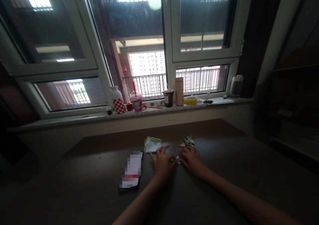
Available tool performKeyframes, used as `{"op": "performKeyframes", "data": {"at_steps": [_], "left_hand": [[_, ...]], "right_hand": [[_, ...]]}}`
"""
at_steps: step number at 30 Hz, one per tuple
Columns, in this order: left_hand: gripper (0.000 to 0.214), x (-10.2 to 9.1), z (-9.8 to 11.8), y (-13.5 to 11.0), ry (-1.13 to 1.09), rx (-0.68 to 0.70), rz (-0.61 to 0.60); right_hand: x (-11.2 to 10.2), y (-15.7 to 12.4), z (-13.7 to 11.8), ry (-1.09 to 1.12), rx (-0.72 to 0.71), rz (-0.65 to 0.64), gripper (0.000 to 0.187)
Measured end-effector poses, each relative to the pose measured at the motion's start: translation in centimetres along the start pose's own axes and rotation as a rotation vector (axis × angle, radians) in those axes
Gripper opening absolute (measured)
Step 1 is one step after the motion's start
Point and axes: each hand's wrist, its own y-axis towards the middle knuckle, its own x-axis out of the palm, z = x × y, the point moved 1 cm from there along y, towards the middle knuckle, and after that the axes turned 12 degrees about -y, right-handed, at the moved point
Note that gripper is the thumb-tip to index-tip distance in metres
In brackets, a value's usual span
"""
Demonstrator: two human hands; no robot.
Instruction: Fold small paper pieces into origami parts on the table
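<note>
A small whitish piece (177,160), too small to name, is between my two hands just above or on the brown table (104,165). My left hand (162,163) pinches its left side with thumb and forefinger, its other fingers spread. From the right, my right hand (191,159) meets the piece with bent fingertips closed on it. Just beyond my right hand lies a small heap of colourful folded paper pieces (187,141). Green-and-white printed sheets (153,144) lie beyond my left hand. A phone (132,170) with a blurred screen rests to the left.
Along the windowsill (149,111) stand a red-checked white bottle (118,100), a pink drink cup (136,101) with a straw, a dark drink cup (168,97) and a tan flask (179,91). Yellow tape (191,101), scissors (208,102) and a clear jar (236,85) are farther right.
</note>
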Motion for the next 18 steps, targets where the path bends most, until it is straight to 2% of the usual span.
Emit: {"op": "performKeyframes", "data": {"at_steps": [9, 18], "left_hand": [[0.016, 1.3, -0.1, 0.5, 0.061, 0.004, -0.022], [0.015, 0.9, -0.2, 0.2, -0.007, -0.038, -0.022]], "right_hand": [[-0.1, 0.1, 0.0, 0.013, 0.051, -0.064, 0.017], [0.0, 0.1, 0.1, 0.025, 0.034, -0.060, 0.017]]}}
